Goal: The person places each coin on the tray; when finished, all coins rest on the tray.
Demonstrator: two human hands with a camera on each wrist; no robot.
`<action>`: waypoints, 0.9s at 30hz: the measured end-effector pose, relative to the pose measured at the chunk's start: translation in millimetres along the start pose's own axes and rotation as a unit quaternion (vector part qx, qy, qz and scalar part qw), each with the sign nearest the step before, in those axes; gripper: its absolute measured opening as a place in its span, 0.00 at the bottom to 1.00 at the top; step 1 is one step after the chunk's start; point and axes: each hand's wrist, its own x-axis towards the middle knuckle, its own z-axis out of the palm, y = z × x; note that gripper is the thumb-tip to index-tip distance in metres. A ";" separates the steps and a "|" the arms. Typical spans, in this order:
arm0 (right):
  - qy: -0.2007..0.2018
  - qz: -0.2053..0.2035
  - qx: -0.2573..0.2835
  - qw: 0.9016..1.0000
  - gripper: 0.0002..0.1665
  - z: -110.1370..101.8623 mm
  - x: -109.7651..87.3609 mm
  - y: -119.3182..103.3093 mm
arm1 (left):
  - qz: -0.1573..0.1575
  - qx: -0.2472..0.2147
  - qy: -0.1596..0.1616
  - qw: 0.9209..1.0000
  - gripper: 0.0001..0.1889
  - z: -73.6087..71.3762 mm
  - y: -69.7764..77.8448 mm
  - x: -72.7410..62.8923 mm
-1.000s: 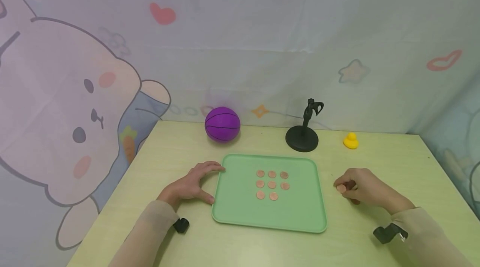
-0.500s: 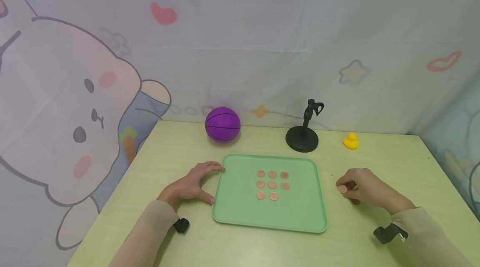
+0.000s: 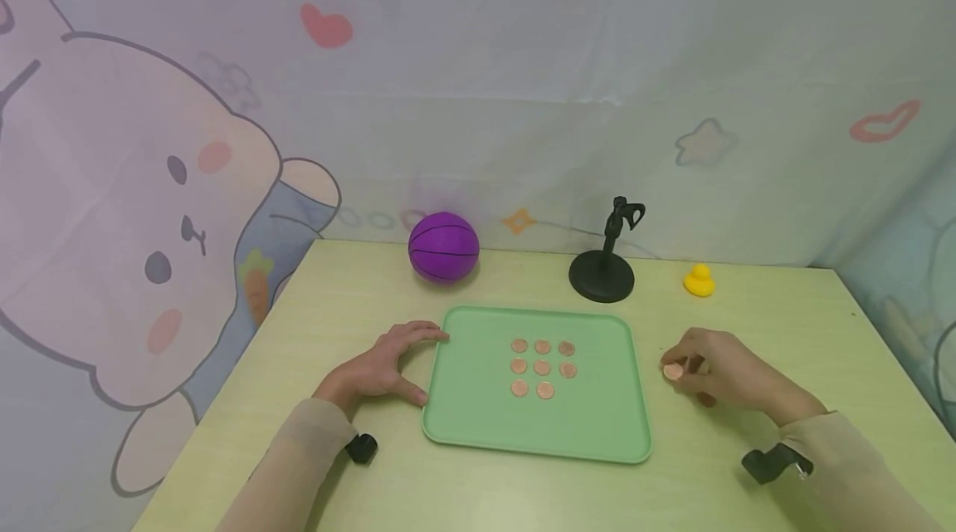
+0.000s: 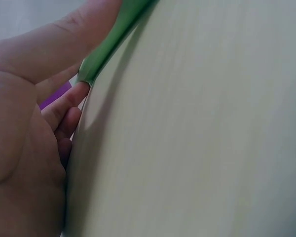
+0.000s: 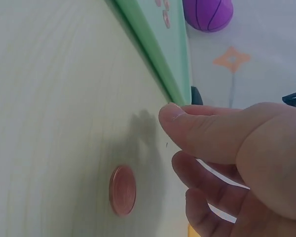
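Note:
My right hand (image 3: 720, 370) pinches a copper coin (image 3: 673, 371) between thumb and index finger, just off the tray's right side. The right wrist view shows another copper coin (image 5: 122, 191) on the table under that hand, apart from the fingers; its edge looks thick. Several more copper coins (image 3: 541, 368) lie in three rows on a green tray (image 3: 478, 436), the nearest row shorter than the others. At the tray's left rim is my left hand (image 3: 381, 366), thumb and index finger spread, their tips touching the edge. The left wrist view has its thumb (image 4: 59, 44) beside the green rim.
Along the back of the pale wooden table (image 3: 508, 499) stand a purple ball (image 3: 444, 248), a black stand with a round base (image 3: 601, 276) and a yellow rubber duck (image 3: 699, 281). A printed cloth (image 3: 478, 125) hangs behind them.
My right hand has shifted slightly left and away from me with the pinched coin. The left hand, the tray and its coins stay put.

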 end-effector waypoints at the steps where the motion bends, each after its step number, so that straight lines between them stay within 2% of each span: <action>1: 0.005 -0.007 0.003 1.000 0.16 0.2 0.8 -0.2 | 0.001 0.001 0.001 1.000 0.51 -0.1 -0.2 0.0; 11: 0.043 -0.100 -0.018 0.994 0.13 12.2 14.4 -11.9 | -0.001 0.001 0.000 1.000 0.51 0.1 1.7 -0.7; 20: 0.029 -0.133 -0.009 0.991 0.12 36.0 30.7 -30.6 | 0.001 0.000 0.002 1.000 0.50 -0.4 1.6 -0.9; 27: 0.009 -0.136 -0.014 0.991 0.10 53.6 43.1 -44.6 | -0.002 -0.001 0.002 1.000 0.50 0.1 0.2 -0.6</action>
